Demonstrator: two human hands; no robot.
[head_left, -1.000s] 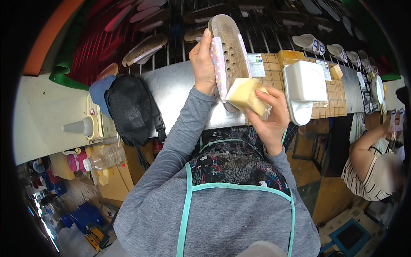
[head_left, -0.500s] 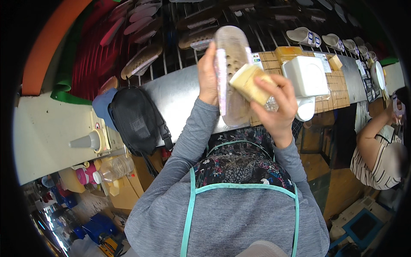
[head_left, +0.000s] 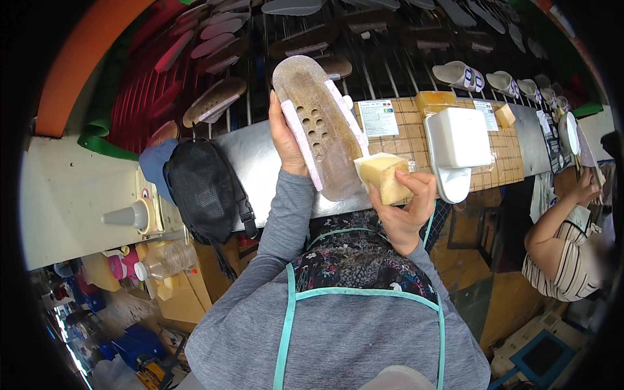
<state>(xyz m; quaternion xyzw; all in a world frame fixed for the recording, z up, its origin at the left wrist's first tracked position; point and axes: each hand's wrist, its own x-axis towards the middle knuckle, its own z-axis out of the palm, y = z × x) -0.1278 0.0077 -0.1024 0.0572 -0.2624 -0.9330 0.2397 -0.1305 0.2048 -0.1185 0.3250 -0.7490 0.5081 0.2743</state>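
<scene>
My left hand (head_left: 288, 144) is wrapped round the left edge of a tan shoe sole (head_left: 335, 120). The sole has a cluster of round holes and a pale pink speckled strip along each side. It is held up over the metal bench, tilted with its rounded top toward the left. In my right hand (head_left: 411, 218) a yellow sponge block (head_left: 385, 175) is pinched between thumb and fingers. The sponge is by the sole's lower right side; whether they touch I cannot tell.
A white plastic container (head_left: 460, 138) stands on a brown gridded board (head_left: 406, 146) at the right. Another sponge block (head_left: 505, 116) lies beyond it. A black bag (head_left: 207, 185) is at the left. Racks of soles (head_left: 214, 101) run along the far side. Another person (head_left: 565, 247) works at the right.
My left hand has shifted the sole leftward and tipped its top to the left. My right hand has drawn the sponge down from the sole's face to its lower right side.
</scene>
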